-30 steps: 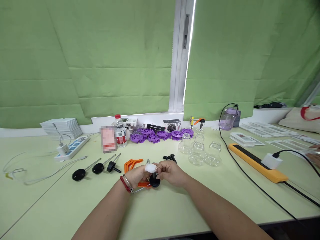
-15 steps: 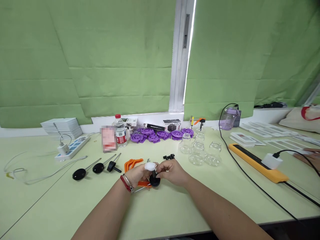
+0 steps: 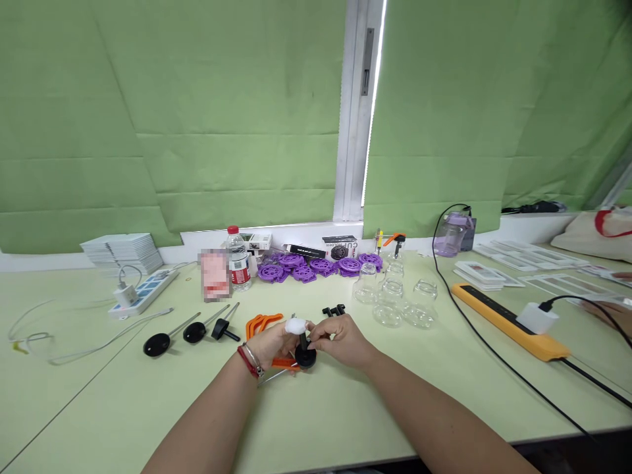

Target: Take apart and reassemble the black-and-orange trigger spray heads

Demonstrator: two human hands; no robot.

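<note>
My left hand (image 3: pixel 274 342) is closed around a black round-based part (image 3: pixel 305 357) with a short stem and a white rounded cap (image 3: pixel 295 326) on top. A thin metal rod (image 3: pixel 272 378) sticks out below that hand. From the right, my right hand (image 3: pixel 340 339) pinches at the side of the stem; anything small between its fingertips is hidden. Orange handle-like pieces (image 3: pixel 264 321) lie behind and under my left hand. Small black parts (image 3: pixel 334 310) lie just beyond my right hand. To the left are black discs (image 3: pixel 157 344) with metal rods.
Clear glass jars (image 3: pixel 388 309) stand right of centre. Purple wheel-like pieces (image 3: pixel 305 272) line the back beside a red-capped bottle (image 3: pixel 239 263). A yellow power strip (image 3: pixel 508 322) and black cable lie right; a white power strip (image 3: pixel 148 289) left. Another person's hand (image 3: pixel 612 313) shows at the right edge.
The black part with the white cap has tilted slightly left, and the rod end has shifted a little left. Both my hands stay nearly in place.
</note>
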